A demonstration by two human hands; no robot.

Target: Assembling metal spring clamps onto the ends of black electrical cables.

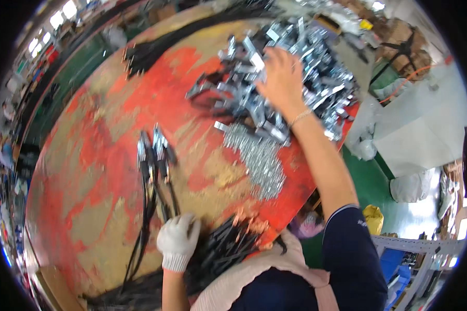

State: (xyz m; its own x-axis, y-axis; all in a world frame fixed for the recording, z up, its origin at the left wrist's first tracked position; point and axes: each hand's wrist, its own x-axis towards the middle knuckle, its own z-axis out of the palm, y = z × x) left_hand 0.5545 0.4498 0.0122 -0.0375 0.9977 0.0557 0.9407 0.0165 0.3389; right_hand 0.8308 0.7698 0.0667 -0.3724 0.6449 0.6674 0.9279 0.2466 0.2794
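Bare right hand (284, 78) spreads, unclenched, over angular silver metal pieces (329, 78), best lifted singly; white-gloved left hand (179, 239), grip unclear from here.

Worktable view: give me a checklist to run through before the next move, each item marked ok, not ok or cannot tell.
1. Right hand at the silver metal clips: ok.
2. Right hand's grip on a single clip: cannot tell; the fingertips are blurred among the pieces.
3. Both hands gloved: not ok; left hand gloved, right bare.
4. Left hand's grip on the clamp-tipped black cables: cannot tell; the hand is at their lower part.
5. Copper-ended cables close to the left hand: ok.
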